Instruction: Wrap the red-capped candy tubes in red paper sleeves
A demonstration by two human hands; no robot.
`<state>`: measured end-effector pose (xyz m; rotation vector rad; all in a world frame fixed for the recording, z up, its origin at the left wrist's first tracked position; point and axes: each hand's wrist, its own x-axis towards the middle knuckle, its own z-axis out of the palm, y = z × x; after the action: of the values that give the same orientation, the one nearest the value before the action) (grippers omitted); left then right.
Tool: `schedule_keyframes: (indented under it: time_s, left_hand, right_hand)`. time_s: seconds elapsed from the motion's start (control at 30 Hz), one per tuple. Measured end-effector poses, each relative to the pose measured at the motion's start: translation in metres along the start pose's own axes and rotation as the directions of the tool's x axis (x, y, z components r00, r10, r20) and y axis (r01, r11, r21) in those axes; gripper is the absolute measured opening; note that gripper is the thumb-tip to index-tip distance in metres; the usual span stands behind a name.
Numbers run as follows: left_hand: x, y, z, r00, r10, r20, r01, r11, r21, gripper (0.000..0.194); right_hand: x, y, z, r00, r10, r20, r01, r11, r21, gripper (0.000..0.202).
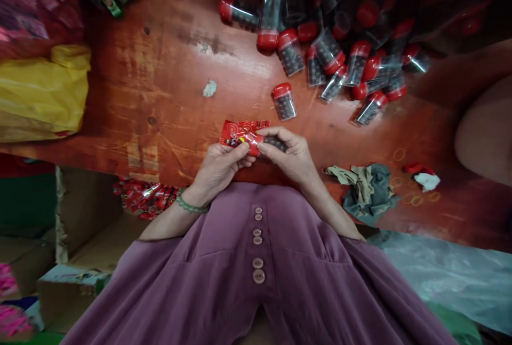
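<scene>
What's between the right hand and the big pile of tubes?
In the head view, one red-capped tube lies by itself between the right hand and the pile.

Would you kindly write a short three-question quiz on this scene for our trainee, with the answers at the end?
1. Multiple choice: which wrist wears the bracelet?
A) Left
B) Right
C) Both
2. True or false: the right hand is holding a cloth.
3. Fill in the blank: the packet at the left hand and the caps of the loose jars are both mainly ___.

Key
1. A
2. False; it holds a jar with dark contents.
3. red
</scene>
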<state>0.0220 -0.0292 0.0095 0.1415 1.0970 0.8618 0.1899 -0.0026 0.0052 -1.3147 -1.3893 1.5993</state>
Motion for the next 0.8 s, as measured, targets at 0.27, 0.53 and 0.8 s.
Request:
schedule_keyframes:
  time_s: [0.27,0.53,0.8]
  left_hand:
    - [0.011,-0.003,0.006,0.993,0.054,-0.108,-0.053,0.998,0.018,0.043]
    - [0.016,-0.006,0.007,0.98,0.166,-0.106,-0.158,0.984,0.076,0.042]
    - [0.014,-0.004,0.009,0.977,0.198,-0.084,-0.193,0.979,0.069,0.044]
  right_hand:
    - [-0.001,0.01,0.007,0.977,-0.211,-0.041,0.194,0.948,-0.254,0.025]
    - [-0.005,0.011,0.009,0.923,-0.385,0.001,0.339,0.811,-0.476,0.032]
    - [-0.004,0.011,0.022,0.927,-0.346,-0.146,0.289,0.905,-0.314,0.032]
